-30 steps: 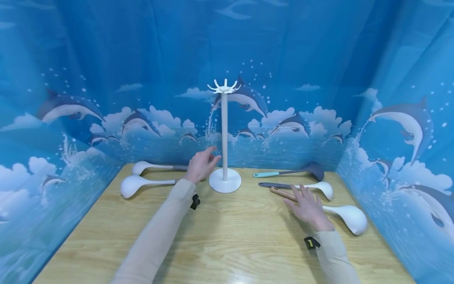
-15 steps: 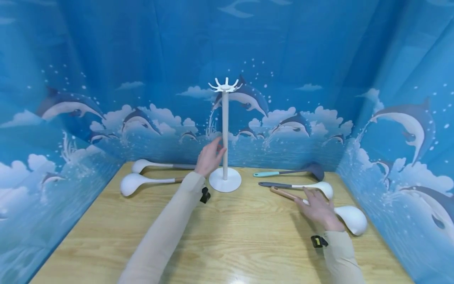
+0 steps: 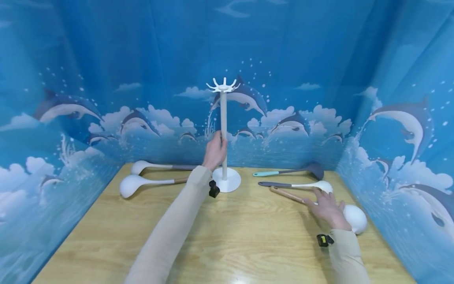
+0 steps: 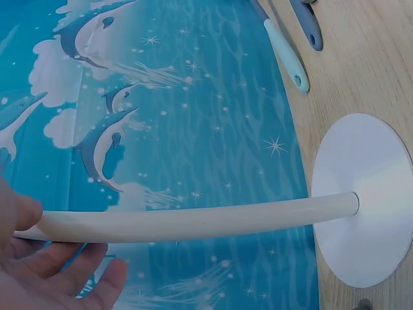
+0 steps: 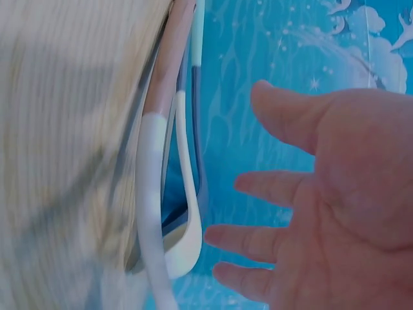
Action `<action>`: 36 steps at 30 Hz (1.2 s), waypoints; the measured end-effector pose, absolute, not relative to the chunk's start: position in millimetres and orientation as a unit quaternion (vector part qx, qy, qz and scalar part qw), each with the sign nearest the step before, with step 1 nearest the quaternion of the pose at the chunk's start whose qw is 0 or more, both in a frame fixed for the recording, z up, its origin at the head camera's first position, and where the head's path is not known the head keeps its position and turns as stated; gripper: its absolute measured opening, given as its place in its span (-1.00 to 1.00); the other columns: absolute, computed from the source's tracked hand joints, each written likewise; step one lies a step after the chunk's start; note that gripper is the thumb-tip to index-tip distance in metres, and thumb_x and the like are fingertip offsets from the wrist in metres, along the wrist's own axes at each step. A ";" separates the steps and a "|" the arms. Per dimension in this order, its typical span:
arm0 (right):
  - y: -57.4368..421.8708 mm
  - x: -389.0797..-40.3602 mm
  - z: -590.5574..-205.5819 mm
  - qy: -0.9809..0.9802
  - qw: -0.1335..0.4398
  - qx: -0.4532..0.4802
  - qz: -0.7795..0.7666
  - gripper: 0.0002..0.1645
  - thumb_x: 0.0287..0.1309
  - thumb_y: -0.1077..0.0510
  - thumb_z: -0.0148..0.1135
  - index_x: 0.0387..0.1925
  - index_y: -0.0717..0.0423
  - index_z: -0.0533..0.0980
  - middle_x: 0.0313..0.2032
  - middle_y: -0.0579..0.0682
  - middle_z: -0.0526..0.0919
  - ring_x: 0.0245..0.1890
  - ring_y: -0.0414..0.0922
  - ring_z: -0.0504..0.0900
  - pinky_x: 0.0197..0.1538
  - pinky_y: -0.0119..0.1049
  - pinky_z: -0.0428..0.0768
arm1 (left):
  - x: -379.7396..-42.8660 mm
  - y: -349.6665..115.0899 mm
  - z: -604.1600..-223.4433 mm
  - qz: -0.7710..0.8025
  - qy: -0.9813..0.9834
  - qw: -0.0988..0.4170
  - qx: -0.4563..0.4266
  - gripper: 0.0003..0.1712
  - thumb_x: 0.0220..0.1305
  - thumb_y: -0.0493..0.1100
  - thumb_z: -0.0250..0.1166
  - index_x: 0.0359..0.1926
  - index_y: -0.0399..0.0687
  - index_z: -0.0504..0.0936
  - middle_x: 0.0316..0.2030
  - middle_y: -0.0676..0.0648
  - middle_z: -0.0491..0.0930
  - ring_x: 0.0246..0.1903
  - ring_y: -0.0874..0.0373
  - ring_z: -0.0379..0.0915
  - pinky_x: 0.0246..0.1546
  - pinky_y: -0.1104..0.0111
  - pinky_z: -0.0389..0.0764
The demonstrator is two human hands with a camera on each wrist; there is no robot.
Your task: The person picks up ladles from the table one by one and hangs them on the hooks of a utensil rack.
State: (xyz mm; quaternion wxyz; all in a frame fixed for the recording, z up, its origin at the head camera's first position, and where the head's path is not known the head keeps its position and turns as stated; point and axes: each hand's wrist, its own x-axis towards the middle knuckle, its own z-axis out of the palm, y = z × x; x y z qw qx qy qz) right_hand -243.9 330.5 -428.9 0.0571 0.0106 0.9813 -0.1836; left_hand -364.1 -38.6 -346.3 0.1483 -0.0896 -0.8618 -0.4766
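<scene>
A white utensil stand [image 3: 228,181] with a round base, a tall pole and a crown of hooks stands at the back middle of the table. My left hand [image 3: 214,152] grips its pole about halfway up; in the left wrist view, thumb and fingers lie on either side of the pole [image 4: 193,223]. On the right, my right hand [image 3: 328,211] hovers over a white ladle [image 3: 356,219] with a wood-coloured handle, hiding its neck. The right wrist view shows that hand with spread fingers, apart from the ladle [image 5: 151,174].
Behind the right hand lie a white ladle with a grey handle [image 3: 274,184] and a dark ladle with a mint handle [image 3: 266,174]. Two more white ladles, one nearer [image 3: 131,185] and one farther [image 3: 140,167], lie at the left. Dolphin-print curtains [image 3: 170,47] enclose the table [image 3: 227,236].
My left hand has moved right and up to the stand's pole and taken hold of it. My right hand has shifted right along the wood-handled ladle toward its bowl.
</scene>
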 end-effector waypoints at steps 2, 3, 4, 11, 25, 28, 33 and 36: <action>336.2 -243.8 -428.0 0.980 0.058 0.018 -0.188 0.09 0.35 -0.48 -0.23 0.48 0.32 -0.02 0.40 0.53 0.01 0.38 0.55 -0.20 0.19 0.64 -0.33 | -366.1 -36.9 -345.5 -0.479 -0.861 0.143 -0.088 -0.61 0.59 -0.10 -0.14 0.31 -0.12 0.27 -0.18 -0.18 0.53 -0.25 -0.01 0.57 -0.29 0.17 0.67; 338.8 -243.7 -428.1 0.980 0.057 0.021 -0.188 0.09 0.35 -0.47 -0.23 0.48 0.32 -0.02 0.39 0.52 0.03 0.38 0.56 -0.19 0.18 0.65 -0.32 | -367.0 -36.2 -345.5 -0.479 -0.862 0.140 -0.087 -0.61 0.59 -0.10 -0.15 0.30 -0.13 0.26 -0.18 -0.18 0.53 -0.26 0.00 0.58 -0.30 0.18 0.67; 341.0 -243.4 -428.5 0.981 0.055 0.023 -0.187 0.08 0.36 -0.46 -0.22 0.48 0.32 -0.01 0.38 0.53 0.05 0.38 0.56 -0.18 0.17 0.66 -0.32 | -368.1 -35.9 -346.2 -0.478 -0.863 0.137 -0.087 -0.62 0.59 -0.10 -0.15 0.29 -0.13 0.26 -0.19 -0.19 0.53 -0.26 0.00 0.58 -0.31 0.19 0.67; 347.1 -242.3 -434.7 0.981 0.057 0.032 -0.185 0.03 0.38 -0.43 -0.22 0.47 0.31 0.04 0.38 0.51 0.07 0.36 0.59 -0.18 0.17 0.66 -0.37 | -369.7 -35.5 -347.1 -0.450 -0.881 0.117 -0.091 -0.63 0.58 -0.07 -0.14 0.25 -0.13 0.21 -0.16 -0.22 0.55 -0.22 -0.02 0.61 -0.25 0.19 0.69; 355.4 -243.5 -436.2 0.980 0.055 0.062 -0.179 -0.29 0.37 0.01 0.05 0.40 0.28 0.19 0.31 0.48 0.26 0.31 0.56 0.02 0.14 0.65 -0.48 | -359.1 -40.9 -350.3 -0.406 -0.882 0.157 -0.179 -0.70 0.55 -0.06 -0.07 0.14 -0.13 0.25 -0.28 -0.20 0.56 -0.32 -0.02 0.64 -0.35 0.22 0.71; 353.9 -243.3 -436.8 0.980 0.052 0.069 -0.179 -0.35 0.36 0.07 0.05 0.37 0.30 0.24 0.28 0.49 0.30 0.27 0.56 0.10 0.15 0.65 -0.49 | -354.7 -41.8 -349.8 -0.412 -0.879 0.156 -0.183 -0.68 0.55 -0.11 -0.04 0.20 -0.12 0.26 -0.22 -0.21 0.57 -0.24 -0.05 0.65 -0.28 0.19 0.72; 353.8 -244.6 -437.5 0.979 0.044 0.067 -0.185 -0.47 0.31 0.18 0.05 0.25 0.34 0.35 0.17 0.49 0.43 0.20 0.57 0.24 0.15 0.65 -0.49 | -343.7 -46.6 -349.8 -0.427 -0.876 0.137 -0.178 -0.66 0.54 -0.07 -0.03 0.20 -0.10 0.28 -0.23 -0.20 0.58 -0.25 -0.04 0.64 -0.29 0.18 0.71; 355.3 -245.9 -438.7 0.980 0.035 0.058 -0.185 -0.51 0.28 0.23 0.05 0.21 0.35 0.38 0.09 0.47 0.52 0.14 0.57 0.32 0.15 0.65 -0.45 | -338.1 -48.9 -351.0 -0.429 -0.875 0.135 -0.177 -0.66 0.54 -0.03 -0.03 0.18 -0.08 0.30 -0.26 -0.18 0.60 -0.30 -0.01 0.64 -0.33 0.21 0.69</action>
